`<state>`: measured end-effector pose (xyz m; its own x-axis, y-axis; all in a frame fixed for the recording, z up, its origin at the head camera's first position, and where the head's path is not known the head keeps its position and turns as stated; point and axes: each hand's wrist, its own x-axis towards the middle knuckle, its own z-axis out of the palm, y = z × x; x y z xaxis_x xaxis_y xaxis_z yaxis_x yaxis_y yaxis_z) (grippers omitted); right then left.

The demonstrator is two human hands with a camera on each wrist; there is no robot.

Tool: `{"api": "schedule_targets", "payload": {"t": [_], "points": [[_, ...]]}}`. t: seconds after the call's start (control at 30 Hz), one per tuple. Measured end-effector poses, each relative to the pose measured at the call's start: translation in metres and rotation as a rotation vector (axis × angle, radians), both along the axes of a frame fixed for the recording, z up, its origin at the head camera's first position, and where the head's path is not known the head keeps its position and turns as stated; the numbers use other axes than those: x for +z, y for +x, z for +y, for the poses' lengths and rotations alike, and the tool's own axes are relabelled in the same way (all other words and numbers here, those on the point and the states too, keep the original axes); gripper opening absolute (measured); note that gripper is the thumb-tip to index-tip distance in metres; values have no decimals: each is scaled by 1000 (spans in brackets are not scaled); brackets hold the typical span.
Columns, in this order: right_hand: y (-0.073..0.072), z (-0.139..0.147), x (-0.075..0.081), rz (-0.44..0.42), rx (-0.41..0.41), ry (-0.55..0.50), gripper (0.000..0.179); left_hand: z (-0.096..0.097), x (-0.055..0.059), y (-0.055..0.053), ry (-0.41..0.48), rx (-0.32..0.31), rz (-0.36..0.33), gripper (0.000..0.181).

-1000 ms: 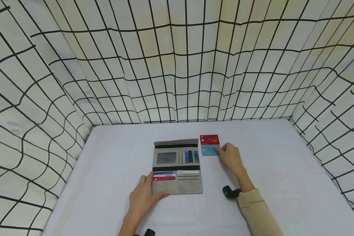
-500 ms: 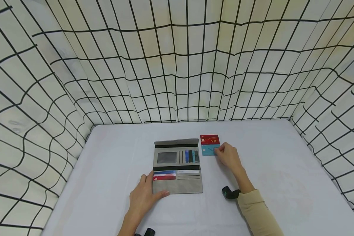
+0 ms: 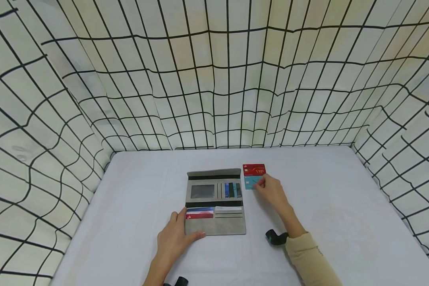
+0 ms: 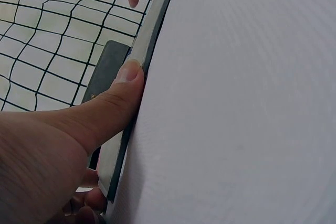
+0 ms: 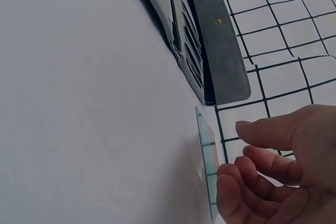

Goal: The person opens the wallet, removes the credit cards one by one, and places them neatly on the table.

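A grey wallet (image 3: 221,227) lies unfolded on the white table, with several cards in its slots. My left hand (image 3: 173,240) holds its near left corner, thumb along the front edge and fingers at the left side; the thumb (image 4: 113,106) shows pressed on the edge in the left wrist view. Right of the wallet lie a red VIP card (image 3: 254,169) and, just below it, a blue card (image 3: 249,182). My right hand (image 3: 274,192) is over the blue card's right part, hiding some of it. In the right wrist view the thumb stands apart from loosely bent fingers, beside the blue card (image 5: 208,158).
A white cloth covers the table (image 3: 128,190). White walls with a black grid (image 3: 218,99) rise behind it and on both sides. Black wrist devices (image 3: 276,237) sit at both wrists.
My right hand has shifted slightly left over the blue card, covering more of it. The left hand, the wallet and the cards stay in place.
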<state>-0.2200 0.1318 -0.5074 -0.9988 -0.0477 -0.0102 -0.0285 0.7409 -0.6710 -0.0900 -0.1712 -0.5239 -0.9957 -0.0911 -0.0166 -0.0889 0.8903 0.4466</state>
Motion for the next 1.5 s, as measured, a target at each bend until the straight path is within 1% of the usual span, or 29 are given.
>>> {"api": "schedule_targets", "payload": {"t": [0.2, 0.4, 0.53, 0.77, 0.93, 1.23, 1.5], "points": [[3, -8, 2, -2, 63, 0, 23, 0, -1, 0, 5, 5, -11, 104], [7, -14, 8, -30, 68, 1, 25, 0, -2, -1, 15, 11, -3, 103], [10, -18, 11, -52, 89, 4, 25, 0, -2, -1, 11, 7, 0, 104], [12, -23, 12, -84, 119, -15, 25, -1, -1, 0, 1, 3, -10, 105], [13, -25, 9, -93, 167, -27, 23, 0, -1, -1, 3, 11, -18, 105], [17, -32, 8, -103, 287, -24, 21, 0, -2, -1, 10, 14, -20, 105], [21, -37, 5, -127, 342, -18, 20, -1, -1, 0, 10, 10, -15, 105]]}}
